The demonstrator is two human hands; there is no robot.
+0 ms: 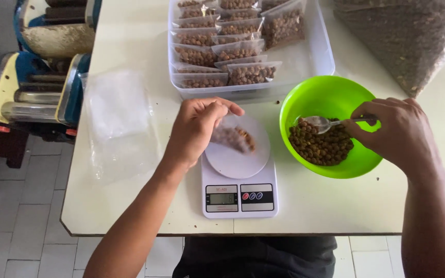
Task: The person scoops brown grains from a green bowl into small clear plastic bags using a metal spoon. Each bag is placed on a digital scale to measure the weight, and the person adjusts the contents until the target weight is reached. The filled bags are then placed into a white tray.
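Observation:
My left hand [198,127] pinches the mouth of a small clear bag [234,138] partly filled with brown pellets, resting on the round plate of a white kitchen scale [239,191]. My right hand [398,133] grips a metal spoon [323,123] by its handle; the spoon's bowl lies on the brown pellets [321,146] inside a bright green bowl [319,96] to the right of the scale.
A clear plastic tray [319,56] behind the scale holds several filled small bags. A large clear sack of pellets [404,37] sits at the back right. A stack of empty clear bags [119,121] lies on the left of the cream table [336,206]. Machines stand off the table's left edge.

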